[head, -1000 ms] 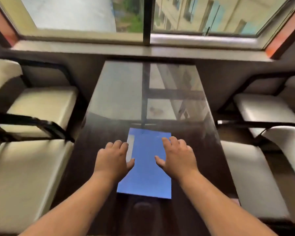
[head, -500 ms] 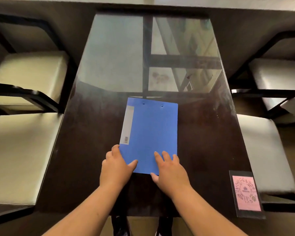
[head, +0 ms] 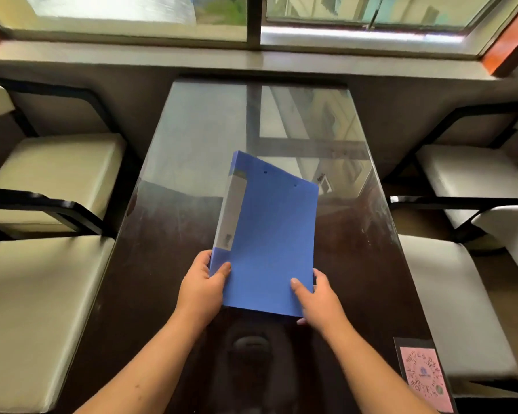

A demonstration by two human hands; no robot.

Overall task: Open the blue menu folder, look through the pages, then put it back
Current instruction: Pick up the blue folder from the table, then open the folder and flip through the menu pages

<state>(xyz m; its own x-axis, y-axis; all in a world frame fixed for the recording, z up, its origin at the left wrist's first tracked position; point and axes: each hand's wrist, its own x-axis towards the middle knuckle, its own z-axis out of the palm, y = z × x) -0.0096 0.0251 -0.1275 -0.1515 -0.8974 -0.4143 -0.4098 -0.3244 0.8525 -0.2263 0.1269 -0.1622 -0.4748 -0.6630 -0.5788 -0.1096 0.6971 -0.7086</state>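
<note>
Above the tabletop (head: 162,249), both hands (head: 202,286) clamp the closed blue menu folder's (head: 269,243) near corners, presumably to open it.

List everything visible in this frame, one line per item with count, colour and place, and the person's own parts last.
blue menu folder: 1, blue with a grey spine label, closed, held above the table's near half
table: 1, dark wood under glossy glass, centre
chairs: 4, cream cushions on black frames, two on each side
QR card: 1, pink, table's near right corner
window: 1, pale frame, top, behind the table
left hand: 1, grips the folder's near left corner
right hand: 1, grips the folder's near right corner
</note>
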